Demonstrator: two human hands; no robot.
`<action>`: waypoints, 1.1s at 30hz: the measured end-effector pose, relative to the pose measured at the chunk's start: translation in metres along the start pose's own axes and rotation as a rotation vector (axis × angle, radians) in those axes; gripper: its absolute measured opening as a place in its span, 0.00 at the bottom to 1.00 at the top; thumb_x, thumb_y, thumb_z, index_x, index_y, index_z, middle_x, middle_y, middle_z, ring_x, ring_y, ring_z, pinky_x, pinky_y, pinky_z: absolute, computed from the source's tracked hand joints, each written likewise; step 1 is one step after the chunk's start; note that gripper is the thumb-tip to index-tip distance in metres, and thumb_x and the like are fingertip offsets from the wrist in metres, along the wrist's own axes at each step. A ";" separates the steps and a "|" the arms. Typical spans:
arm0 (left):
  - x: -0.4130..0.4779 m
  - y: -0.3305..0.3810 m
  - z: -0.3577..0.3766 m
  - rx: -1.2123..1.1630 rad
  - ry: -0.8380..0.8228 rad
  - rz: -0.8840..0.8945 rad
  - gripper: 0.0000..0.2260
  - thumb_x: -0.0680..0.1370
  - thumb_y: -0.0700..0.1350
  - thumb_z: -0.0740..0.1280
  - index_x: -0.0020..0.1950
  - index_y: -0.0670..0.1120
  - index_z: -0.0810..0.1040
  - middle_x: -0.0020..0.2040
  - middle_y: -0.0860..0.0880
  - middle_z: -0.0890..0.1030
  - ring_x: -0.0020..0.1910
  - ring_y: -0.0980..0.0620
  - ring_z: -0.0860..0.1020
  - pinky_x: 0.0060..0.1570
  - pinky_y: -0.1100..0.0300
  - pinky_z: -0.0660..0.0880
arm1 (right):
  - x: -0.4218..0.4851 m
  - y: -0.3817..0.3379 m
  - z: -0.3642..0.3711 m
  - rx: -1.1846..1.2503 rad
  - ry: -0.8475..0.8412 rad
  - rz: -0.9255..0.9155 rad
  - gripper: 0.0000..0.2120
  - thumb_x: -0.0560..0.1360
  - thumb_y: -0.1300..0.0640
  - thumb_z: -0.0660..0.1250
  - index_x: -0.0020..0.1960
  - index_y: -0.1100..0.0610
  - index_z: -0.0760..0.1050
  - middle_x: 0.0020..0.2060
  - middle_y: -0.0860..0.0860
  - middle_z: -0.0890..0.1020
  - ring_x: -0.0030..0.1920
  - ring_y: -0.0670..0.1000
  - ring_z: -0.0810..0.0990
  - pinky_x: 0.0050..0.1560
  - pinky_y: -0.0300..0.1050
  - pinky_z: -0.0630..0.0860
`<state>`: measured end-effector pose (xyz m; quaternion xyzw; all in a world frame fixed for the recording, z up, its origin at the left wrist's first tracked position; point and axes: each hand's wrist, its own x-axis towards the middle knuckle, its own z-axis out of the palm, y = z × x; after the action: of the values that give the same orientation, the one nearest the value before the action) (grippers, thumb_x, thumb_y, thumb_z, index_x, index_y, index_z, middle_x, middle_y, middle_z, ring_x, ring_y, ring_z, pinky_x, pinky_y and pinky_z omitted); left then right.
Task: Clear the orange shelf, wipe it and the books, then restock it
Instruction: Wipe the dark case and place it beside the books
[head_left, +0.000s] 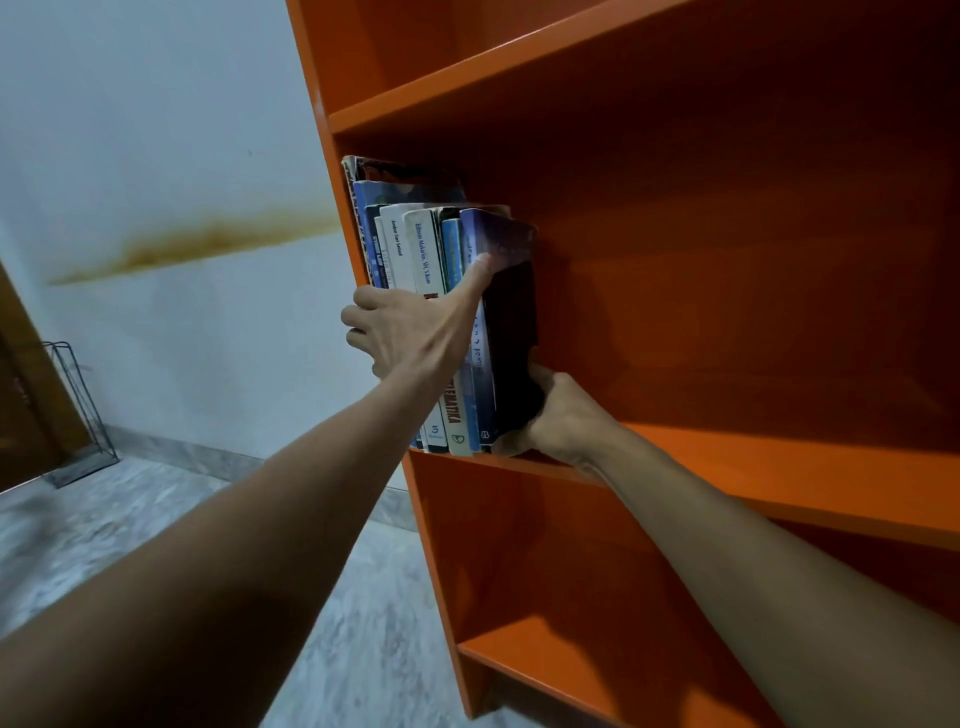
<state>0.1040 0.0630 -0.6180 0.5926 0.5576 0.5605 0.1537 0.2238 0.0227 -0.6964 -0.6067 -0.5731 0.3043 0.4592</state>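
Several books (415, 244) stand upright in a row at the left end of the middle board of the orange shelf (753, 462), pressed against its left side panel. My left hand (410, 327) lies across the spines, its forefinger stretched up onto the rightmost blue book (498, 234). My right hand (561, 415) grips the bottom right of the row, fingers wrapped around a dark book (511, 332) at the end. The rest of that board is bare.
The boards above (467, 83) and below (561, 670) hold nothing that I can see. Left of the shelf is a white wall with a brown stain (171, 249), a grey marbled floor, and a wire rack (78, 410) beside a wooden door.
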 end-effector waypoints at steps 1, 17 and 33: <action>0.002 -0.001 -0.002 0.011 -0.001 -0.012 0.52 0.65 0.76 0.65 0.72 0.38 0.58 0.67 0.40 0.64 0.67 0.43 0.64 0.63 0.51 0.65 | 0.001 -0.001 0.002 -0.014 0.007 0.009 0.45 0.61 0.67 0.80 0.73 0.49 0.64 0.61 0.48 0.78 0.65 0.51 0.74 0.68 0.53 0.69; 0.002 -0.008 -0.027 -0.018 -0.276 -0.227 0.58 0.60 0.73 0.73 0.76 0.44 0.49 0.70 0.38 0.60 0.72 0.37 0.62 0.64 0.38 0.71 | -0.011 -0.010 0.035 -0.379 0.248 0.022 0.20 0.71 0.59 0.75 0.60 0.59 0.73 0.55 0.55 0.80 0.56 0.57 0.80 0.54 0.52 0.81; -0.043 -0.120 -0.060 0.117 -0.591 -0.109 0.31 0.75 0.43 0.72 0.70 0.46 0.56 0.64 0.39 0.71 0.61 0.41 0.75 0.55 0.50 0.79 | -0.085 -0.017 0.088 -0.759 0.361 0.018 0.22 0.75 0.64 0.67 0.67 0.57 0.71 0.60 0.55 0.78 0.55 0.54 0.79 0.53 0.49 0.80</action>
<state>0.0054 0.0405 -0.7164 0.7072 0.5510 0.3219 0.3046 0.1240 -0.0431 -0.7288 -0.7813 -0.5497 -0.0357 0.2933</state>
